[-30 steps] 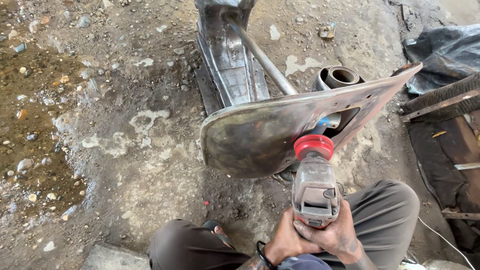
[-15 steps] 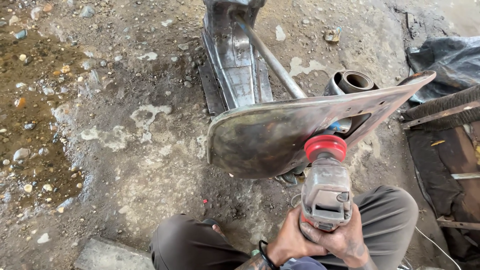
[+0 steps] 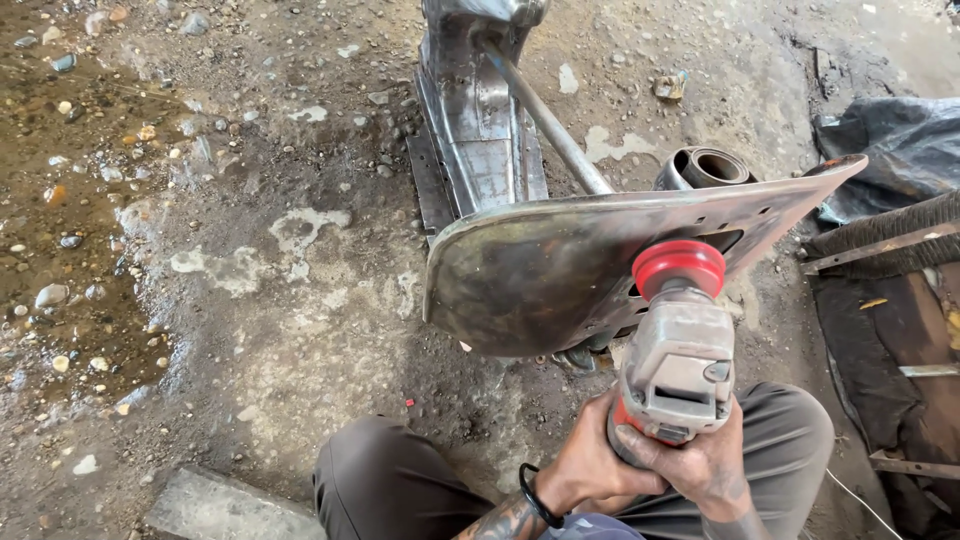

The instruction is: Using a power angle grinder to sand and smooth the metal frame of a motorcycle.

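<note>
Both my hands grip a grey angle grinder [image 3: 680, 365] with a red head. My left hand [image 3: 590, 465] wraps the grinder's body from the left; my right hand [image 3: 705, 470] closes over it from the right. The red head [image 3: 678, 265] presses against the near face of a large curved, rusty metal plate [image 3: 540, 270]. That plate stands tilted on a steel frame with a long rod [image 3: 545, 115] behind it. My knees in grey-brown trousers [image 3: 400, 485] are at the bottom of the view.
Dirt and gravel ground lies around, wet with pebbles at the left [image 3: 60, 230]. A short steel pipe section [image 3: 705, 168] rests behind the plate. Dark sheeting [image 3: 890, 150] and metal bars [image 3: 880, 245] lie at the right. A concrete block [image 3: 215, 510] is by my left knee.
The view has shifted slightly, so the plate and grinder sit a little further right and lower. My grip on the grinder is unchanged.
</note>
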